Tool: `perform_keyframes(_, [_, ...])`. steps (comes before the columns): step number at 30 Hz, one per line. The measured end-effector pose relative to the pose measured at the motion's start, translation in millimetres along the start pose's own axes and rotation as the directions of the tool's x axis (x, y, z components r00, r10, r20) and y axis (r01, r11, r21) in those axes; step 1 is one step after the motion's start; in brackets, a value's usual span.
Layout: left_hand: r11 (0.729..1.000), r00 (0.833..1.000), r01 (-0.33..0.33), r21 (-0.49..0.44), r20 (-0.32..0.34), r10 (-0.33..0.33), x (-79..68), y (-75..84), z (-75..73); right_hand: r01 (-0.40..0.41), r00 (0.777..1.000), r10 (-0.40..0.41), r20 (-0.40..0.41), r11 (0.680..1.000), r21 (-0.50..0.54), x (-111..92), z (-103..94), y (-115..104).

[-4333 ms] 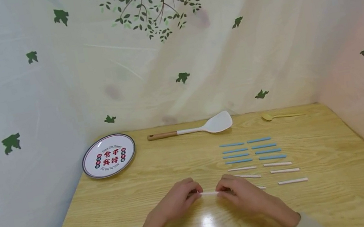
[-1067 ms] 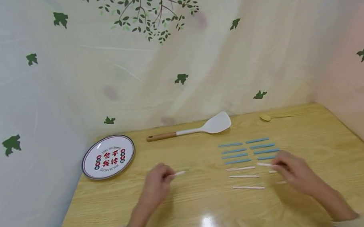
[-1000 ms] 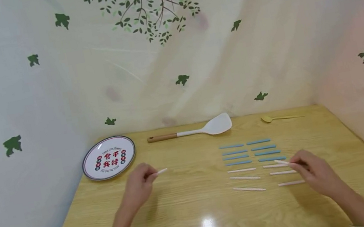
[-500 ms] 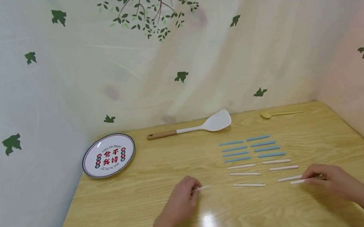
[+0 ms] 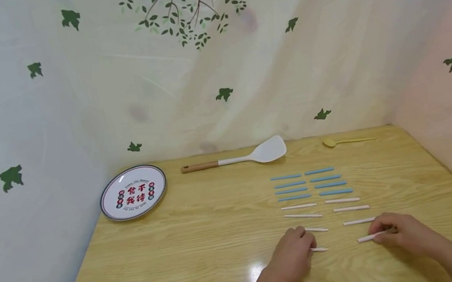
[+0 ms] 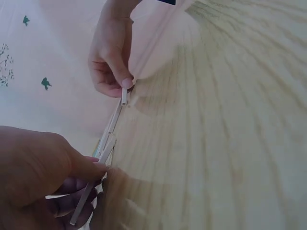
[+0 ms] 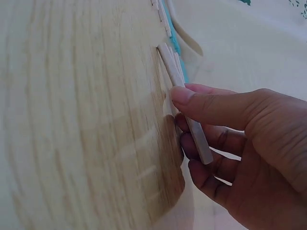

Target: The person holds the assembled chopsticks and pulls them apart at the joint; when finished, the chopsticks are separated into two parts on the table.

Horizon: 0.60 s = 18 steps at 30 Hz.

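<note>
My left hand (image 5: 289,257) pinches a thin white stick (image 5: 319,249) between thumb and fingers, low over the table, its tip pointing right. In the left wrist view the stick (image 6: 91,189) slants across the fingers. To the right, my right hand (image 5: 407,232) pinches a thicker white stick (image 5: 366,238) whose free end points left. The right wrist view shows this stick (image 7: 184,105) under the thumb, with its far end at or close to the tabletop. Just beyond the hands lie another thin white stick (image 5: 317,230) and a thicker one (image 5: 358,221), each partly covered by a hand.
Farther back, more white sticks (image 5: 351,208) and several blue sticks (image 5: 336,191) lie in two columns. Along the table's rear are a printed plate (image 5: 114,201), a white spatula with a wooden handle (image 5: 268,150) and a yellow spoon (image 5: 330,143). Fabric walls (image 5: 181,93) enclose the table.
One white stick held by both hands has come apart into two pieces, one in each hand. My left hand has since moved right; the right hand moved right, then down beside the row.
</note>
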State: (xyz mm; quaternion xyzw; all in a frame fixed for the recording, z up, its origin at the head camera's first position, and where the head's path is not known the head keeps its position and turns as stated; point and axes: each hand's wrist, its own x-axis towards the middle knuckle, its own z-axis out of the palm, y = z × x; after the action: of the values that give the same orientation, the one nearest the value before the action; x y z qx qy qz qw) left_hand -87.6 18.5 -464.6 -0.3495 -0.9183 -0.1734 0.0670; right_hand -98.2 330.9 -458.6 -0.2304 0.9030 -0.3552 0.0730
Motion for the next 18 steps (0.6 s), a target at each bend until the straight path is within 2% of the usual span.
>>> perform_keyframes(3, [0.998, 1.000, 0.000, 0.069, -0.016, 0.001, 4.2, 5.0, 4.3, 0.025, 0.999, -0.025, -0.021, 0.999, -0.023, 0.1, 2.1, 1.4])
perform_keyframes(8, [0.992, 1.000, 0.000, 0.125, -0.030, 0.003, 8.5, 11.3, 7.8, 0.105, 0.990, -0.111, -0.086, 0.992, -0.071, -0.6, 4.8, 4.5])
perform_keyframes(11, [0.988, 0.999, 0.003, 0.153, -0.037, 0.003, 10.0, 13.7, 8.9, 0.126, 0.982, -0.137, -0.131, 0.988, -0.088, -2.0, 6.4, 4.9])
perform_keyframes(18, [0.986, 1.000, 0.012, 0.164, -0.030, -0.007, 12.3, 15.4, 8.6, 0.145, 0.966, -0.168, -0.197, 0.982, -0.124, -3.2, 9.6, 3.5])
